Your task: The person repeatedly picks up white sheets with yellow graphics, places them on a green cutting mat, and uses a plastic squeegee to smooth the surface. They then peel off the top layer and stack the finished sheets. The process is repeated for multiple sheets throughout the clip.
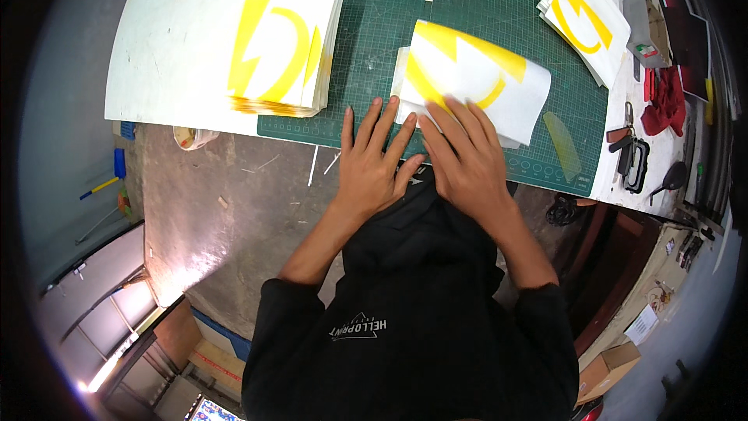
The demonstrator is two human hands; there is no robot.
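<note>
Slanting lengthwise rightward: printed sheet (477,74)

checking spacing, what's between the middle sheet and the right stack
Only bare green cutting mat shows between the middle sheet and right stack in the head view.

A red cloth (665,107) lies at the right side of the frame, and below it a black object with a rounded head (673,176). In the lower right, there is a brown cardboard box (608,373). In the lower left, one tube lamp (114,362) is shining brightly.
</note>
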